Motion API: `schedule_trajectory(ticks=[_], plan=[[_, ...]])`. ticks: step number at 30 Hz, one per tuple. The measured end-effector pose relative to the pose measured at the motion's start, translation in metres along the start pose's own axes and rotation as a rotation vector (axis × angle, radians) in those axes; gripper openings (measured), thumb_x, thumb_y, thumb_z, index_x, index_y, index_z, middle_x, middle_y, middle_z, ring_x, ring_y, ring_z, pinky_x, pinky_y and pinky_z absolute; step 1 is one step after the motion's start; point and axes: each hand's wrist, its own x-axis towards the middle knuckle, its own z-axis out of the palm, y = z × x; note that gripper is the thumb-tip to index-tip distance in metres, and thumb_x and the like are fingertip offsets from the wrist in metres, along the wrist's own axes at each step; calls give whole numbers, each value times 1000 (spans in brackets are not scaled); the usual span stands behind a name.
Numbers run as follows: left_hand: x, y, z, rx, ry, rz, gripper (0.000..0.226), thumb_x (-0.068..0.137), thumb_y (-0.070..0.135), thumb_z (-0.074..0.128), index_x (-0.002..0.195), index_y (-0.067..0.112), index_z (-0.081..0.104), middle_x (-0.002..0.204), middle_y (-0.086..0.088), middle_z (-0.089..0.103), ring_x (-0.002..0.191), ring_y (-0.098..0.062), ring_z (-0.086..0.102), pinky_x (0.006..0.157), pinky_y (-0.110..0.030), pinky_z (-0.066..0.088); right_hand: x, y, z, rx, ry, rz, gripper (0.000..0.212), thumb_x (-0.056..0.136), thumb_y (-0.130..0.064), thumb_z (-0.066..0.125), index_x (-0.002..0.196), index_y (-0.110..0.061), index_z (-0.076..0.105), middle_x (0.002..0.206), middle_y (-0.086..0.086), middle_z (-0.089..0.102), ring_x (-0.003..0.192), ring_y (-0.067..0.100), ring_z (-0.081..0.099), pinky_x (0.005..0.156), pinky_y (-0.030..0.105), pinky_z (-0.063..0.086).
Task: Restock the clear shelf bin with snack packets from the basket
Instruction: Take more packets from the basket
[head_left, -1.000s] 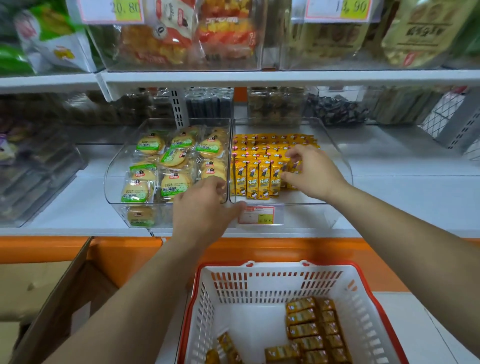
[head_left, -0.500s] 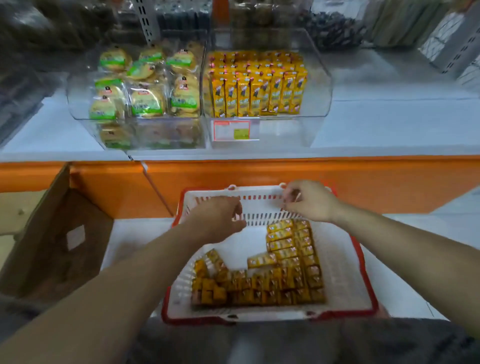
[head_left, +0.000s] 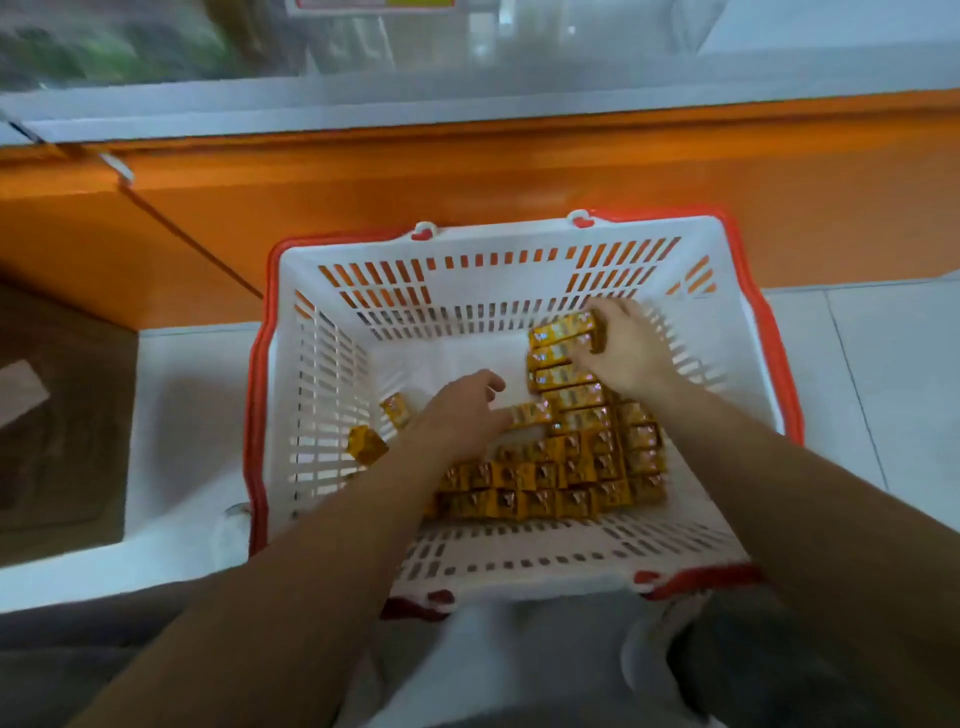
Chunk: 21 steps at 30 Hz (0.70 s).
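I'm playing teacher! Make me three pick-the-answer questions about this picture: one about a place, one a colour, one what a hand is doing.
1. Where is the left hand? A in a pocket; B inside the basket; C on a ladder.
2. The basket's rim is: A blue; B red; C green.
3. The right hand: A waves; B hangs empty; C grips packets.
Answers: 1 B, it reaches down among the packets there; 2 B, a red edge rings it; 3 C, it clasps the top yellow packets.
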Motion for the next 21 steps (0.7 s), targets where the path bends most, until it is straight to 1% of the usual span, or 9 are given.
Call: schedule_trajectory(ticks=[3, 6, 9, 10, 12, 14, 16, 19, 21], plan=[[23, 3, 18, -36, -74, 20, 55, 95, 37, 69, 145, 23, 50, 145, -2, 56, 126, -22, 56, 90, -29, 44, 3, 9, 16, -107, -23, -24, 74, 83, -43, 73, 147, -22, 41, 148, 9, 41, 135, 31, 39, 111, 42, 33], [37, 0, 28, -8, -160, 33, 63, 90, 39, 75, 145, 22, 50, 143, -4, 57, 124, -23, 57, 95, -34, 50, 8, 13, 24, -219, 0, -81, 69, 81, -38, 74, 142, -25, 44, 144, 9, 46, 132, 33, 39, 111, 43, 30], [45, -8, 30, 53, -181, 33, 56, 89, 37, 77, 139, 21, 56, 136, -6, 61, 118, -24, 59, 94, -38, 52, 13, 14, 26, -263, 13, -114, 64, 80, -36, 76, 136, -27, 47, 140, 8, 50, 129, 34, 41, 109, 43, 32], [47, -10, 30, 43, -155, 32, 52, 90, 35, 76, 137, 20, 57, 132, -7, 62, 114, -25, 60, 89, -35, 51, 14, 13, 26, -258, 18, -119, 63, 79, -36, 78, 135, -27, 48, 138, 8, 52, 128, 34, 42, 108, 43, 33], [50, -14, 28, -101, -53, 11, 45, 92, 31, 74, 132, 14, 61, 122, -10, 66, 102, -27, 64, 79, -34, 50, 15, 13, 25, -243, 34, -120, 66, 76, -39, 80, 132, -27, 48, 134, 8, 55, 125, 33, 45, 106, 44, 36], [52, -15, 25, -285, 65, -15, 43, 94, 28, 73, 130, 8, 62, 114, -14, 67, 95, -32, 67, 78, -42, 57, 14, 12, 24, -257, 54, -107, 69, 75, -41, 81, 133, -26, 47, 131, 8, 58, 124, 32, 48, 103, 43, 39], [57, -11, 22, -348, 135, -11, 42, 94, 27, 73, 129, 6, 64, 113, -13, 65, 92, -31, 68, 81, -44, 59, 12, 10, 24, -290, 71, -83, 70, 75, -45, 79, 134, -26, 46, 129, 8, 60, 123, 32, 50, 99, 43, 42], [69, 0, 20, -319, 201, 55, 40, 93, 24, 73, 130, 11, 65, 127, -11, 56, 107, -30, 63, 92, -38, 53, 8, 5, 24, -293, 118, -28, 69, 75, -47, 79, 133, -28, 46, 117, 8, 66, 112, 33, 60, 80, 40, 49], [77, 8, 21, -337, 220, 70, 46, 94, 25, 72, 137, 14, 60, 136, -8, 55, 119, -26, 57, 100, -37, 47, 7, 3, 26, -298, 135, 14, 66, 77, -47, 77, 132, -27, 46, 110, 8, 68, 102, 34, 65, 68, 36, 47]])
